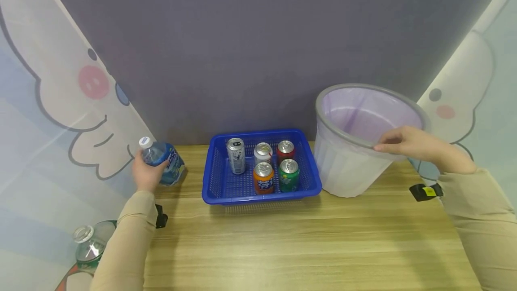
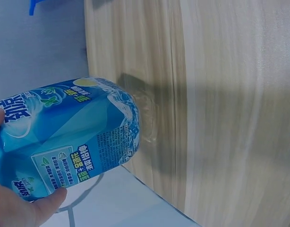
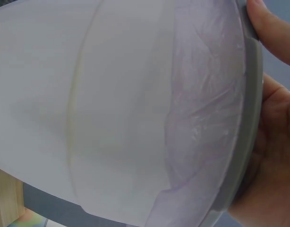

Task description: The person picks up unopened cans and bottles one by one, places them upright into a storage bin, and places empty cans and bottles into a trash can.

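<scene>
At the table's left edge, my left hand (image 1: 148, 173) grips a large plastic drink bottle (image 1: 173, 165) with a white cap and blue label. The bottle leans a little, cap toward the left. The left wrist view shows the base of the bottle (image 2: 102, 127) close over the wood, with my thumb along its label. On the right, my right hand (image 1: 412, 145) holds the near right rim of a white trash bin (image 1: 343, 169). Fingers go inside the grey rim (image 3: 251, 118) and the thumb stays outside. A thin purple liner bag (image 3: 206, 104) is folded over that rim.
Between the hands, a blue plastic basket (image 1: 218, 198) holds several drink cans, among them an orange can (image 1: 264, 178) and a green can (image 1: 288, 176). A clear-topped bottle (image 1: 89, 248) stands at the lower left. A grey panel (image 1: 242, 57) rises behind the wooden table (image 1: 282, 246).
</scene>
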Tool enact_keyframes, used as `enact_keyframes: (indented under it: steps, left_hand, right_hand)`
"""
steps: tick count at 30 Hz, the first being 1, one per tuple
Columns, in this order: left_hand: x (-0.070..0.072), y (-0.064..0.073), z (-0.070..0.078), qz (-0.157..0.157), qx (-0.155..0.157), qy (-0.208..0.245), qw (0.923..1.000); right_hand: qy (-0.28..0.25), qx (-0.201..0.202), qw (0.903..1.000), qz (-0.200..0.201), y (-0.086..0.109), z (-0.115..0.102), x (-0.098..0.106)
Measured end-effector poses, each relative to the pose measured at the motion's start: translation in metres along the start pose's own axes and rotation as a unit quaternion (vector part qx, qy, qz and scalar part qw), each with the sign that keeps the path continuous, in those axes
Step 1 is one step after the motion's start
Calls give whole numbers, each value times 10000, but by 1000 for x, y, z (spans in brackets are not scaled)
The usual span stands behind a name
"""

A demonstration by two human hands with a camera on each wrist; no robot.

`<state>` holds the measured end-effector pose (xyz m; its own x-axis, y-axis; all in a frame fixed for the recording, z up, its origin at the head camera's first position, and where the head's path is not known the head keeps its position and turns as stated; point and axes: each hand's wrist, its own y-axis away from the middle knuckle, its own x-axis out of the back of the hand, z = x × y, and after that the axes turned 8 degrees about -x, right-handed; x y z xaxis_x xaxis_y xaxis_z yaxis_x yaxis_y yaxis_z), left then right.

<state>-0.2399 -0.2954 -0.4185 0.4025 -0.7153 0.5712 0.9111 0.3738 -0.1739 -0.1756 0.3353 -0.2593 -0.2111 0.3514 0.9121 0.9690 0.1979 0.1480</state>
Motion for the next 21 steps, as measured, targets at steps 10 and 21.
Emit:
enact_keyframes:
  steps: [10,21]
  left_hand:
    - [-3,4,8,46,-119,168,9998]
    - [-5,10,29,213,-281,539,9979]
  right_hand:
    - [5,-41,10000,-3,-1,2,0]
    - [-22,12,10000,17,-1,2,-2]
